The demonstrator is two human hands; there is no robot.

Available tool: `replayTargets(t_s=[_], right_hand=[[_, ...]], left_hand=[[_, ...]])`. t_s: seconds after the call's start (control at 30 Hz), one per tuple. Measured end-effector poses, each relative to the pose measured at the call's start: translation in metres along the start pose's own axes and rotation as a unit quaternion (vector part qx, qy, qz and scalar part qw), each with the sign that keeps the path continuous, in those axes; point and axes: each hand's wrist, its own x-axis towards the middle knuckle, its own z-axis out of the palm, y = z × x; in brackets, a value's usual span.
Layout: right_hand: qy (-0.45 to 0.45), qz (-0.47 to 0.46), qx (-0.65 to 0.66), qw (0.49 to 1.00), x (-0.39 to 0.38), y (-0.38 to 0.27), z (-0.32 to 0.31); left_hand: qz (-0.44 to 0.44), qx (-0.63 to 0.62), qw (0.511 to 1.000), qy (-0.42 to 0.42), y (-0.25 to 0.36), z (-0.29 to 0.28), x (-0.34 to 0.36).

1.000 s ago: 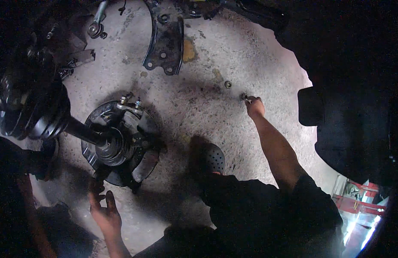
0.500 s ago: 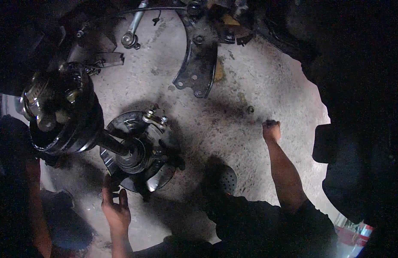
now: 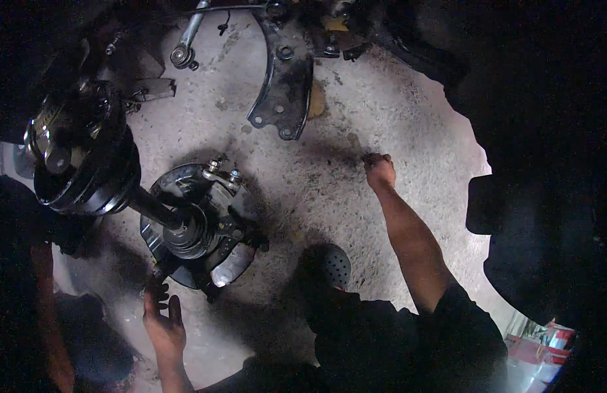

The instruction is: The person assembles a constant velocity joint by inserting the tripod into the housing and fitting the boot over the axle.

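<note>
Rough grey concrete floor (image 3: 408,131), pitted, with dark oil stains and grit. Uneven light: bright patch at centre, deep shadow round rim. Large black tyre (image 3: 546,196) fills right side, tread blocks showing at its edge. Dark underside of car at top, black suspension arm (image 3: 284,85) hanging down over floor, metal rod with ball end (image 3: 183,49) beside it at upper left. Red and white containers (image 3: 546,344) at lower right, in daylight. No walls or windows in view.
</note>
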Motion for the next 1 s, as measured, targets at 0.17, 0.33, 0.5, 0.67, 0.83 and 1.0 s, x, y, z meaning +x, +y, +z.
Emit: replayTargets(t_s=[0.17,0.33,0.5,0.67,0.83,1.0], right_hand=[[-0.012,-0.006,0.004,1.000,-0.001,-0.008,0.003],[-0.045,0.029,0.003,0.999,0.011,0.001,0.010],[-0.062,0.014,-0.026,0.998,0.000,-0.029,-0.017],[-0.050,0.013,-0.080,0.995,0.005,-0.030,-0.024],[-0.068,0.028,-0.096,0.993,0.017,-0.027,-0.016],[-0.058,-0.024,-0.085,0.994,0.021,-0.014,-0.005]], left_hand=[[0.021,0.001,1.000,0.003,-0.003,-0.003,0.000],[-0.008,0.017,0.999,-0.029,-0.001,-0.004,0.003],[-0.008,0.020,1.000,-0.020,-0.003,0.000,0.000],[-0.024,0.017,0.999,-0.021,0.005,-0.003,0.001],[-0.021,0.011,1.000,-0.013,0.003,-0.006,0.000],[-0.040,0.023,0.999,-0.023,0.005,-0.009,0.001]])
